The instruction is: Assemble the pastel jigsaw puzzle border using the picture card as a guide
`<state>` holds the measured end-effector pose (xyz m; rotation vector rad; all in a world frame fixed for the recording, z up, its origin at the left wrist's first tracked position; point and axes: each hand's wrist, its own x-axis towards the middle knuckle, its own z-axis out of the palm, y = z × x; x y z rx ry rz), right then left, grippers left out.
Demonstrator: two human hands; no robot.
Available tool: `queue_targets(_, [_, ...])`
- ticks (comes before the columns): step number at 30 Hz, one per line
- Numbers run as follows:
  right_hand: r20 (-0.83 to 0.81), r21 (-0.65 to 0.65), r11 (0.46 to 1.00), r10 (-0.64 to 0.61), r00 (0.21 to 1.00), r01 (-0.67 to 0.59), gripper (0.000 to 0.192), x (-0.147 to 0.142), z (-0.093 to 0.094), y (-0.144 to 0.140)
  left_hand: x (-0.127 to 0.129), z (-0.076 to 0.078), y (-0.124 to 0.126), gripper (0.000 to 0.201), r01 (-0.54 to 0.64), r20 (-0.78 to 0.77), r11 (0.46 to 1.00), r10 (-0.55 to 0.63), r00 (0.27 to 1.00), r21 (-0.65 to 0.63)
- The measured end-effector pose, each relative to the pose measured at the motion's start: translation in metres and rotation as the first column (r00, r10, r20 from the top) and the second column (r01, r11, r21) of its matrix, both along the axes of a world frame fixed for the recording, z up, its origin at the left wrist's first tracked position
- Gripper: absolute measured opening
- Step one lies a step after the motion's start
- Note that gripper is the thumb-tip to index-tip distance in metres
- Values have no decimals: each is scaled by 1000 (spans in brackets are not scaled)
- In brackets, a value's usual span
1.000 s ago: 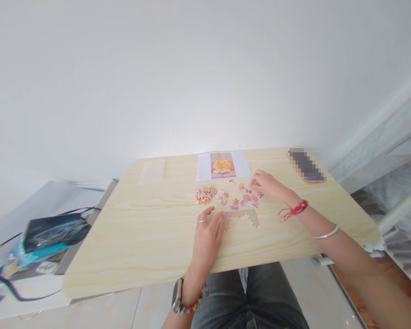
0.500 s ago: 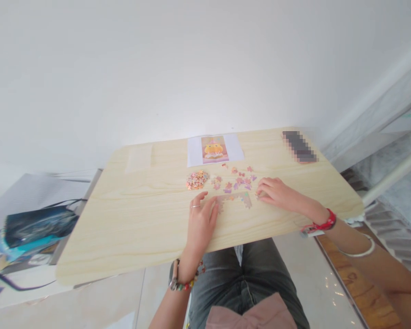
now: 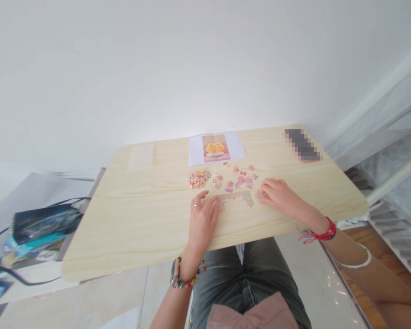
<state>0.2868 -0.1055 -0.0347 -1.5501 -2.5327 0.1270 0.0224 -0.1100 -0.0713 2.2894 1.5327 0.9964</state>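
Observation:
On a pale wooden table (image 3: 140, 219) lies a partly joined strip of puzzle (image 3: 235, 198). My left hand (image 3: 202, 221) rests flat beside its left end, fingers spread and touching it. My right hand (image 3: 277, 194) sits at the strip's right end, its fingertips curled on a small puzzle piece (image 3: 259, 195). Loose pink and orange pieces (image 3: 238, 180) are scattered just behind the strip, with a heap of pieces (image 3: 198, 178) to their left. A reference picture of an orange figure (image 3: 215, 148) lies on white paper at the far edge.
A phone (image 3: 302, 144) lies at the far right corner. A clear plastic bag (image 3: 141, 156) lies flat at the far left. Left of the table, a lower surface holds a dark box (image 3: 41, 224) and black cable. A white wall stands behind; my knees are below the near edge.
My right hand came back from the loose pieces near the picture to the right end of the joined strip, carrying a piece. My left hand stayed put. The view tilted slightly.

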Motion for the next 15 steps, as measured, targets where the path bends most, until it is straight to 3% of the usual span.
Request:
queue_targets(5, [-121,-12,994,109,987,-111,21,5,3,9,0,0,0,22,-3,-1,1000,3,1000,5])
queue_targets(7, [-133,-36,987,151,980,-157,18,6,3,14,0,0,0,22,-8,-2,1000,8,1000,4])
queue_targets(15, [10,-3,997,74,997,-74,6,5,0,9,1,1,0,22,-7,-3,1000,7,1000,-1])
